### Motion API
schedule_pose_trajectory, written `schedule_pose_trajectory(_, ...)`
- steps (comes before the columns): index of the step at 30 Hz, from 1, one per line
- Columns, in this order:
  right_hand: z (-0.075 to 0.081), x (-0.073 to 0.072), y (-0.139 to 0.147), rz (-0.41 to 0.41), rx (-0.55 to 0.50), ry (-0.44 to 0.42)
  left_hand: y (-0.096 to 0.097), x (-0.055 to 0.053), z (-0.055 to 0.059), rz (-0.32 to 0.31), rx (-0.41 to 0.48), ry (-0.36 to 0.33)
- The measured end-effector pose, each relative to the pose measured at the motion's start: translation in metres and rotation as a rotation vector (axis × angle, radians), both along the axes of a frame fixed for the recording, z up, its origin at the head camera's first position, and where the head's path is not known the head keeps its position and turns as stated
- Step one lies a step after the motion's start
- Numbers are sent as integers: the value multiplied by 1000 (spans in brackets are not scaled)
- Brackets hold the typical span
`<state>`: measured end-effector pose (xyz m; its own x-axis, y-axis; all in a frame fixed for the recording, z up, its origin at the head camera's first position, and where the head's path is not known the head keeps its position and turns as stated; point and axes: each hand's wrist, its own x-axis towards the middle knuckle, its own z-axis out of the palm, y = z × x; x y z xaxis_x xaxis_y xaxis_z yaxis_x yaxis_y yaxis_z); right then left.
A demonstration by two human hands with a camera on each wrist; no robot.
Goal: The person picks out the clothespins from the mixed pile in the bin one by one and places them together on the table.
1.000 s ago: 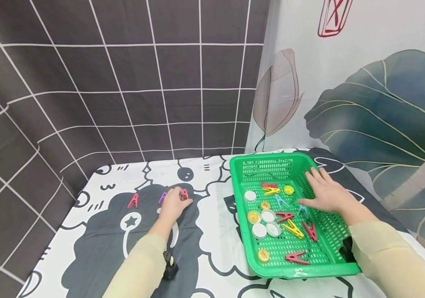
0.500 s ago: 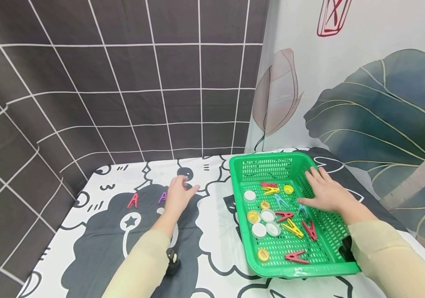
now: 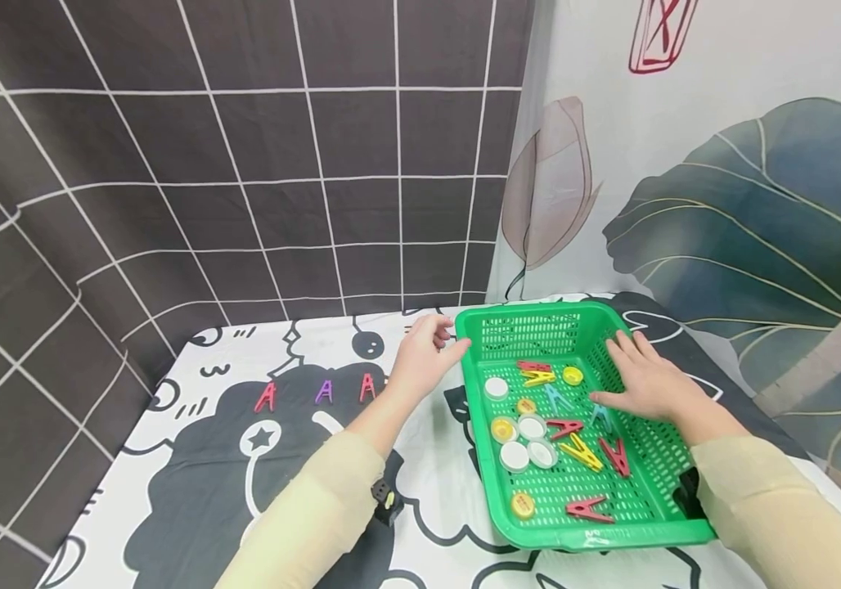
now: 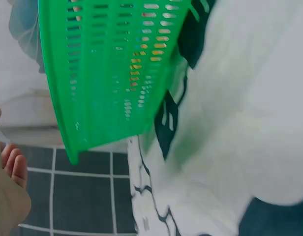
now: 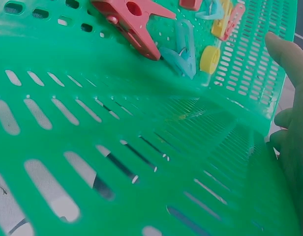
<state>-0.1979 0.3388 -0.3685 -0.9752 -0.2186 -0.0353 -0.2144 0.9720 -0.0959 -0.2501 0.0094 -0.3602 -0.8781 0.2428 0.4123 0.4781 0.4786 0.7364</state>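
Observation:
Near the left rim of a green plastic basket point(image 3: 476, 458), my left hand point(image 3: 420, 360) hovers with its fingers loosely bent and nothing visible in them. The left wrist view shows the basket's slotted outer wall point(image 4: 97, 98) beside that hand. My right hand point(image 3: 649, 380) rests at the basket's right side, fingers stretched along the rim and thumb over the inside. Left of the basket stand three A-shaped pieces in a row: a red one point(image 3: 265, 397), a purple one point(image 3: 325, 392) and another red one point(image 3: 366, 388).
The basket holds several clothes pegs, among them a red peg point(image 3: 590, 509), a yellow peg point(image 3: 580, 451) and a blue peg point(image 3: 555, 398). White caps point(image 3: 514, 456) and yellow caps point(image 3: 522, 505) lie there too. A patterned cloth point(image 3: 435, 499) covers the table; curtains hang behind.
My left hand has left the right-hand red A-shaped piece, which now shows on the cloth, and has moved right to the basket's left rim. The right hand has stayed put.

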Motion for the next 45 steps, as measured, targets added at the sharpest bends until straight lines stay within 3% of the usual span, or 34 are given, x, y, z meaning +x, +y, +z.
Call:
schedule_pose_trajectory(7,2,0,0,0,-3,0,24,6,12,-119,-31,-1)
schedule_pose_trajectory(16,2,0,3,-13,2,-2,59,22,19,-404,-202,-56)
schedule_pose_trajectory(19,1,0,4,-16,4,-2,67,28,20,-473,-227,-75)
schedule_pose_trajectory(23,1,0,5,-20,4,-2,76,32,23,-505,-246,-77)
schedule_pose_trajectory(29,3,2,5,-23,-8,-7,92,35,25,-591,-358,-47)
schedule_pose_trajectory(34,3,4,4,-13,-14,4,105,39,18,-676,-479,-67)
schedule_pose_trajectory(39,3,4,4,-27,-24,-7,119,42,11,-704,-610,-50)
schedule_pose_trajectory(45,0,2,0,-26,-33,4,130,42,2,-731,-704,2)
